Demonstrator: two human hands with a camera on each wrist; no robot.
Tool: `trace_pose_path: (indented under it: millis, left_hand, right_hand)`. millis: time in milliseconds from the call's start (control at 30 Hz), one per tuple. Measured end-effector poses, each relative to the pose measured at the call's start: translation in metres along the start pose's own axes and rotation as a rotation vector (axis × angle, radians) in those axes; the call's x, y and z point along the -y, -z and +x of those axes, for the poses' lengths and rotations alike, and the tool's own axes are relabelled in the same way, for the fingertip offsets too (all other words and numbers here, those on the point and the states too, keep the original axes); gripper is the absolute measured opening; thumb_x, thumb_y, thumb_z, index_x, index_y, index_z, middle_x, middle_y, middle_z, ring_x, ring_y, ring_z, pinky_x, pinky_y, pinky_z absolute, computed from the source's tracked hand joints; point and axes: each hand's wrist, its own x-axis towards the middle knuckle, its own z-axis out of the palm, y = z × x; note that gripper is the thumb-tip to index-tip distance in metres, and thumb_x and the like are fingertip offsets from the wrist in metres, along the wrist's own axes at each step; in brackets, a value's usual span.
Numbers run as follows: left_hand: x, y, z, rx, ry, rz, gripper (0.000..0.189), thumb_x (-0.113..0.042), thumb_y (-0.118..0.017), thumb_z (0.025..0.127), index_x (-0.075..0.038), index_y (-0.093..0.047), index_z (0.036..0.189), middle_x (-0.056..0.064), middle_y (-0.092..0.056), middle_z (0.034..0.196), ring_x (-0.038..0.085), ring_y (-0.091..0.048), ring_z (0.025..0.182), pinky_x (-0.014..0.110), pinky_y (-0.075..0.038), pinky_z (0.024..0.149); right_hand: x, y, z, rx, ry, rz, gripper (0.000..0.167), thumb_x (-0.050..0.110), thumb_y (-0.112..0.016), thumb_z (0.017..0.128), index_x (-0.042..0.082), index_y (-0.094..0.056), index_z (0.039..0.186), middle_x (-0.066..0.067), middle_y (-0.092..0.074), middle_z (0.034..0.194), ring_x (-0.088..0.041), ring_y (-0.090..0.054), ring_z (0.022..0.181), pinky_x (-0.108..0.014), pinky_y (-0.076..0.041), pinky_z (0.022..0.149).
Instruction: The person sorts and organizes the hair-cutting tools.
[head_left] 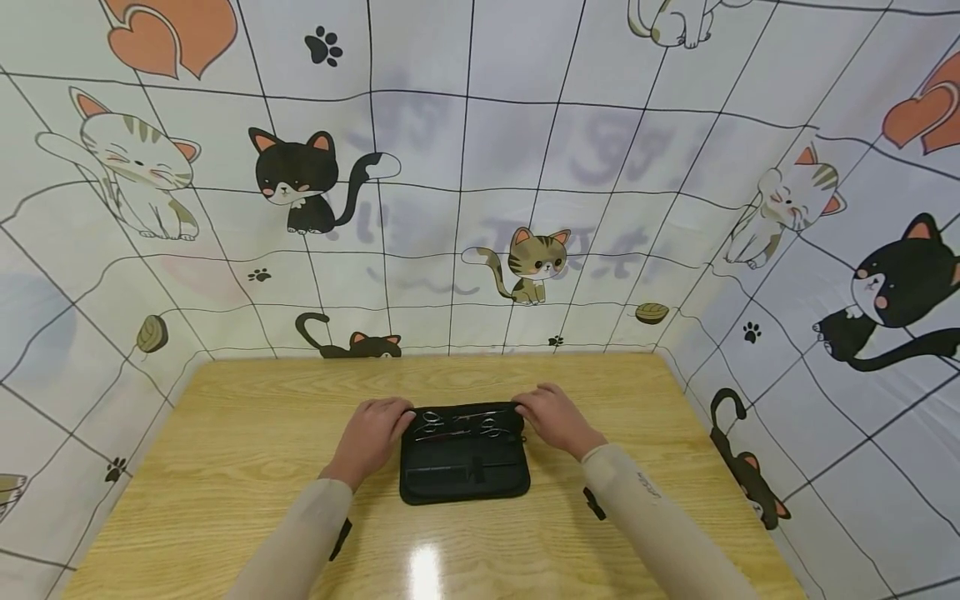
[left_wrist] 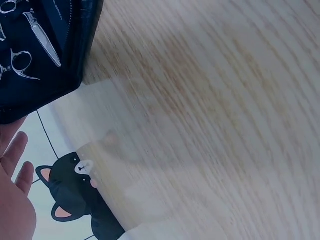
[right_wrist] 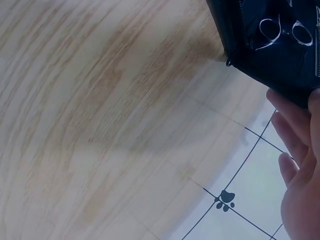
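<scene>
A black scissors case (head_left: 435, 485) lies spread open near the middle of the table, its far flap raised. Silver scissors (head_left: 490, 428) sit in that far half, and flat pockets cover the near half. My left hand (head_left: 367, 440) grips the flap's far left corner. At the far right corner my right hand (head_left: 558, 419) pinches the edge, with fingers under the case in the right wrist view. Scissor blades (left_wrist: 45, 42) and finger rings show in the left wrist view. Another pair of scissors (right_wrist: 286, 33) shows in the right wrist view.
The light wooden table (head_left: 262, 467) extends around the case. A white cloth with a cat print (head_left: 420, 225) surrounds its back and sides. Dark straps (head_left: 594, 503) hang below both forearms.
</scene>
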Motion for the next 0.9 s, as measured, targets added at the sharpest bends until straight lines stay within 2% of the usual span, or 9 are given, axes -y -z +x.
trace_pose_path:
  millis: [167, 367, 500, 600, 700, 900]
  left_hand:
    - [-0.004, 0.005, -0.004, 0.055, 0.014, -0.040, 0.023, -0.029, -0.051, 0.102, -0.018, -0.070, 0.108, 0.000, -0.073, 0.110, 0.023, -0.065, 0.112, 0.048, -0.045, 0.104]
    - [-0.003, 0.005, -0.013, 0.143, 0.019, -0.031, 0.028, -0.034, -0.049, 0.102, -0.020, -0.072, 0.111, -0.002, -0.073, 0.113, 0.023, -0.063, 0.119, 0.049, -0.044, 0.106]
    - [-0.001, 0.004, -0.018, 0.245, 0.038, -0.044, 0.034, -0.038, -0.046, 0.103, -0.021, -0.070, 0.120, -0.002, -0.070, 0.121, 0.025, -0.059, 0.124, 0.051, -0.041, 0.108]
    - [0.000, 0.003, -0.022, 0.331, 0.072, -0.067, 0.041, -0.045, -0.042, 0.103, -0.023, -0.065, 0.129, -0.002, -0.066, 0.129, 0.027, -0.054, 0.130, 0.053, -0.036, 0.112]
    - [-0.001, 0.003, -0.024, 0.389, 0.082, -0.084, 0.049, -0.053, -0.041, 0.100, -0.025, -0.059, 0.136, -0.001, -0.063, 0.134, 0.028, -0.049, 0.135, 0.054, -0.032, 0.114]
    - [-0.005, 0.005, -0.028, 0.440, 0.030, -0.093, 0.062, -0.064, -0.044, 0.094, -0.026, -0.052, 0.143, 0.004, -0.055, 0.143, 0.030, -0.044, 0.139, 0.058, -0.030, 0.114]
  right_hand:
    - [0.001, 0.002, -0.006, 0.101, -0.007, 0.057, 0.035, 0.031, -0.045, 0.104, 0.011, -0.069, 0.118, -0.005, -0.072, 0.115, -0.024, -0.066, 0.109, -0.048, -0.040, 0.110]
    - [0.003, 0.003, -0.013, 0.228, -0.055, 0.164, 0.045, 0.043, -0.038, 0.105, 0.015, -0.068, 0.124, -0.003, -0.069, 0.123, -0.024, -0.061, 0.119, -0.051, -0.033, 0.115]
    - [0.004, 0.002, -0.018, 0.296, -0.088, 0.225, 0.051, 0.050, -0.037, 0.103, 0.015, -0.065, 0.127, -0.004, -0.066, 0.128, -0.026, -0.058, 0.124, -0.052, -0.028, 0.117]
    - [0.006, 0.000, -0.022, 0.318, -0.104, 0.243, 0.055, 0.053, -0.037, 0.102, 0.013, -0.063, 0.130, -0.006, -0.065, 0.130, -0.028, -0.055, 0.127, -0.053, -0.028, 0.116]
    - [0.008, -0.002, -0.027, 0.316, -0.098, 0.218, 0.058, 0.054, -0.036, 0.102, 0.012, -0.061, 0.133, -0.007, -0.063, 0.132, -0.029, -0.054, 0.129, -0.054, -0.029, 0.116]
    - [0.015, -0.008, -0.038, 0.300, -0.074, 0.185, 0.060, 0.053, -0.038, 0.102, 0.010, -0.052, 0.141, -0.009, -0.057, 0.140, -0.030, -0.048, 0.135, -0.054, -0.026, 0.117]
